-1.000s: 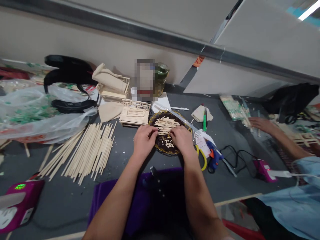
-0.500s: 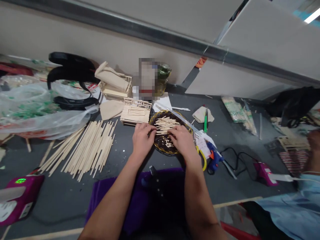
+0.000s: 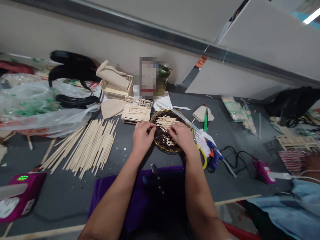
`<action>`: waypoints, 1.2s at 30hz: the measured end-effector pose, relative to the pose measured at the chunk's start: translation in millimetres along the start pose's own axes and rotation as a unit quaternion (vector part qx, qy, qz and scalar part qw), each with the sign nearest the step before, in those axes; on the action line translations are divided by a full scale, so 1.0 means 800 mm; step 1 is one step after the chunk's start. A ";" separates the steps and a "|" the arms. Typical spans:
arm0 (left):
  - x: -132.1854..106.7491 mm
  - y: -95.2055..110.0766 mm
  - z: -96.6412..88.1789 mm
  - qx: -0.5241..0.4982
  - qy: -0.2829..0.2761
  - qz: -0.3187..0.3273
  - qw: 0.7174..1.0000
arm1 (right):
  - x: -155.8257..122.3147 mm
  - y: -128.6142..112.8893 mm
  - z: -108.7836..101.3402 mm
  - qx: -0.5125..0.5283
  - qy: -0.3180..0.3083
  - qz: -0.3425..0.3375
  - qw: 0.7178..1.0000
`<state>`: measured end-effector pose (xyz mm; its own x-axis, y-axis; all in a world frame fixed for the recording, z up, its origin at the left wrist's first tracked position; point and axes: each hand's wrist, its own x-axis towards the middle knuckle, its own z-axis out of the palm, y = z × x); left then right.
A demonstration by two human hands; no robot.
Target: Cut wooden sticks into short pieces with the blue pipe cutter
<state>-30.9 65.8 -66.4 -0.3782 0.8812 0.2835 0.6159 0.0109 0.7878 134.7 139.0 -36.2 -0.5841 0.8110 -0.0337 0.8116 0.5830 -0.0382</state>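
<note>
A dark round basket with a yellow rim sits on the grey table in front of me, holding short cut wooden sticks and small offcuts. My left hand rests on the basket's left rim, fingers curled and pinched at the sticks. My right hand lies over the basket's right side, fingers bent down among the sticks. What each hand pinches is too small to make out. A small stick-built model stands just behind my left hand.
A spread of long wooden sticks lies at the left. A blue glue gun, a green pen, a magenta device and a plastic bag surround the work. A co-worker in a light blue sleeve sits at the right.
The co-worker's arm has drawn back off the table at the right. My hands have stayed at the basket, shifting slightly among the short sticks.
</note>
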 end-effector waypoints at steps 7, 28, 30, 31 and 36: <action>0.001 0.001 -0.002 -0.016 0.005 -0.006 1.000 | 0.024 0.011 -0.018 0.004 0.065 0.038 0.997; -0.004 0.003 0.003 -0.064 -0.025 -0.010 0.998 | 0.011 -0.021 0.000 -0.065 -0.024 -0.074 0.995; -0.004 0.002 0.004 -0.065 -0.027 -0.011 0.997 | 0.014 -0.021 0.002 -0.069 -0.027 -0.072 0.995; -0.004 0.002 0.004 -0.065 -0.027 -0.011 0.997 | 0.015 -0.021 0.003 -0.070 -0.028 -0.071 0.995; -0.003 0.000 0.004 -0.065 -0.025 -0.003 0.998 | 0.024 -0.022 0.001 -0.080 -0.030 -0.069 0.994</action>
<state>-28.0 64.9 -68.7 -0.3441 0.9042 0.2531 0.5181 -0.0420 0.8543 109.2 143.9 -36.9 -0.6853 0.7214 -0.0996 0.7125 0.6925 0.1132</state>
